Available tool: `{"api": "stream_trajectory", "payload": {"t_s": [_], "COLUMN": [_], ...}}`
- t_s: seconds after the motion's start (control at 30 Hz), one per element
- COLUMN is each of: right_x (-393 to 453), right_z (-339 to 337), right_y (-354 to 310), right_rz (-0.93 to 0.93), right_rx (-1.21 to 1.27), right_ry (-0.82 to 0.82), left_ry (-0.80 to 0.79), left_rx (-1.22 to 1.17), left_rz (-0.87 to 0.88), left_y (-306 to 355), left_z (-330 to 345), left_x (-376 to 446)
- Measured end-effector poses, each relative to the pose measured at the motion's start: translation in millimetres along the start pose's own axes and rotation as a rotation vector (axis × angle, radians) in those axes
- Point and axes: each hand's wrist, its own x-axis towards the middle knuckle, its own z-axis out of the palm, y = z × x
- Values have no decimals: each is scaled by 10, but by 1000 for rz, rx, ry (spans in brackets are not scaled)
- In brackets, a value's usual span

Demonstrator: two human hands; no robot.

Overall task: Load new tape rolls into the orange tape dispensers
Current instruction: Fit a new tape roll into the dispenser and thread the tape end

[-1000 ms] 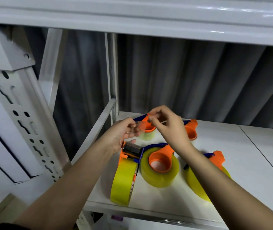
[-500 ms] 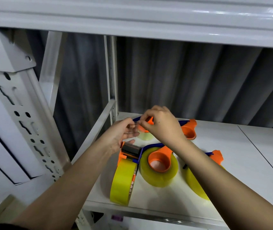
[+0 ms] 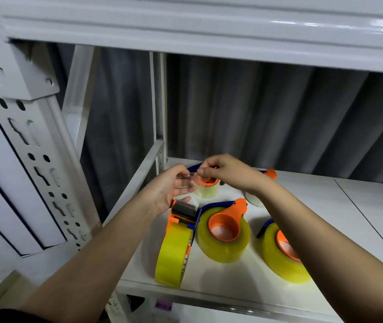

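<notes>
We find both hands raised above the upright dispenser (image 3: 181, 220) at the shelf (image 3: 302, 199) front. Left hand (image 3: 169, 192) and right hand (image 3: 220, 170) each pinch a clear tape strip (image 3: 189, 180), spanning crosswise between them. We judge the left hand nearer the dispenser, directly below.

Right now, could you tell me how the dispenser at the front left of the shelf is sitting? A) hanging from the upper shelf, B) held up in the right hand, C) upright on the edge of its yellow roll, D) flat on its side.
C: the front-left dispenser stands on the edge of its yellow roll on the shelf, while the rolls beside it lie flat.
</notes>
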Motion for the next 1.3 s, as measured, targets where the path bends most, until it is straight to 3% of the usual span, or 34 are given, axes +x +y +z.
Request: {"api": "stream_trajectory", "payload": {"t_s": [0.2, 0.43, 0.57, 0.87, 0.93, 1.1, 1.3], "right_x": [7, 8, 48, 82, 97, 136, 178], "right_z": [26, 41, 68, 44, 48, 145, 222], "right_y": [-1, -48, 21, 116, 137, 247, 319], "right_rz": [63, 78, -6, 39, 72, 251, 263], "right_rx": [57, 157, 101, 91, 168, 664, 669], "right_ry": [-61, -22, -9, -109, -141, -292, -291], "left_ry": [-8, -12, -16, -113, -90, -99, -68], "left_rx": [-7, -9, -6, 19, 73, 112, 147], "left_rz": [-9, -13, -17, 1, 45, 103, 75], "left_y": [11, -5, -6, -14, -40, -58, -48], "left_z": [-16, -26, -33, -81, -63, -73, -79], "left_x": [-7, 22, 36, 46, 52, 64, 73]}}
